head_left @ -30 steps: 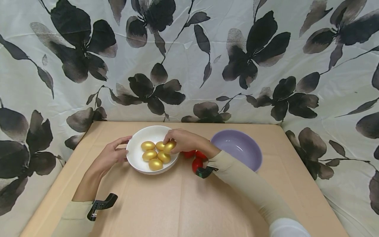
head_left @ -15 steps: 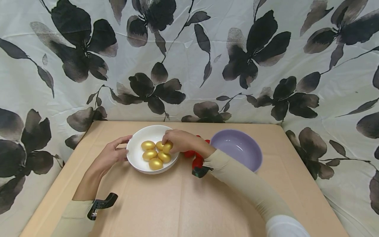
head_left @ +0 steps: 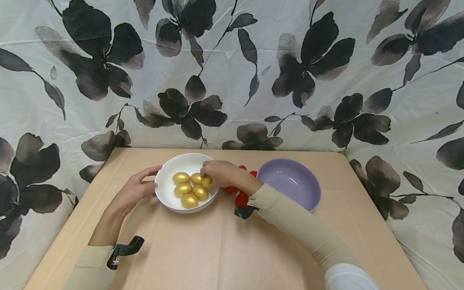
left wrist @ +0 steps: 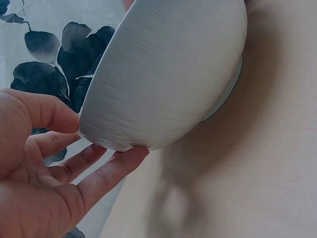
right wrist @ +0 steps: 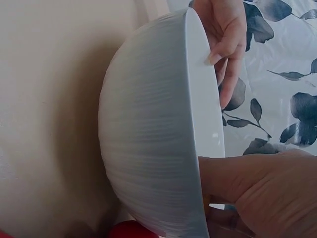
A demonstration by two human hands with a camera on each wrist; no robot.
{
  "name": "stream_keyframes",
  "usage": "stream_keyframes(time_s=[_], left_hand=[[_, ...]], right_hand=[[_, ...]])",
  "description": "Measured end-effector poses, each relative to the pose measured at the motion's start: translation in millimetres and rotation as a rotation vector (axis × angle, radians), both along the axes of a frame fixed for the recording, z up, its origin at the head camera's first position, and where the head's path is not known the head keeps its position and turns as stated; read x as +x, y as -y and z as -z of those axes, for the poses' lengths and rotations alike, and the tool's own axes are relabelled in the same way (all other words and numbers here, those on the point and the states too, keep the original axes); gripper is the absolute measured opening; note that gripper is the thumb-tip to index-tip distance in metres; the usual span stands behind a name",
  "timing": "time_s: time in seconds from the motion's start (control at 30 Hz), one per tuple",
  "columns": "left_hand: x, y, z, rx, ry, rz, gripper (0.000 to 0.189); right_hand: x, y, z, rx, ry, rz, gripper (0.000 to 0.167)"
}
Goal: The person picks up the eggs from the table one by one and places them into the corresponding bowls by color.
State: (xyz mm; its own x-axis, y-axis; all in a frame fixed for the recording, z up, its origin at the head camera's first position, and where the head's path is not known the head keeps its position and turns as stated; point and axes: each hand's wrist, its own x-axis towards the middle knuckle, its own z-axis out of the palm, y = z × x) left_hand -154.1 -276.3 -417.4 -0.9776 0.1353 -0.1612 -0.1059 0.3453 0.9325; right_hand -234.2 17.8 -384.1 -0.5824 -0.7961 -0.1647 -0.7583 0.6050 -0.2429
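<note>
- Gold eggs (head_left: 183, 190) lie inside the white bowl (head_left: 186, 163): five in a loose cluster, a sixth at its right side in my right hand (head_left: 222, 174).
- My right fingers pinch that sixth egg; whether it touches the bowl's bottom I cannot tell.
- Just now only this egg and my right hand shift slightly; less of the egg shows past my fingers than a second ago.
- My left hand (head_left: 135, 190) is unchanged, its fingers holding the white bowl's left rim.
- I judge this a small adjustment within the bowl, the egg not yet let go.
- The red objects (head_left: 241, 199), partly under my right wrist, and the purple bowl (head_left: 290, 177) beyond stay on the table (head_left: 188, 249).
</note>
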Motion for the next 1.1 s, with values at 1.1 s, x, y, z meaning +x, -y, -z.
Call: stream_keyframes(time_s=[1.1], left_hand=[[-6.2, 0.8, -5.2, -0.076, 0.016, 0.019, 0.069]], right_hand=[[12.6, -88.7, -16.9, -0.324, 0.116, 0.294, 0.034]])
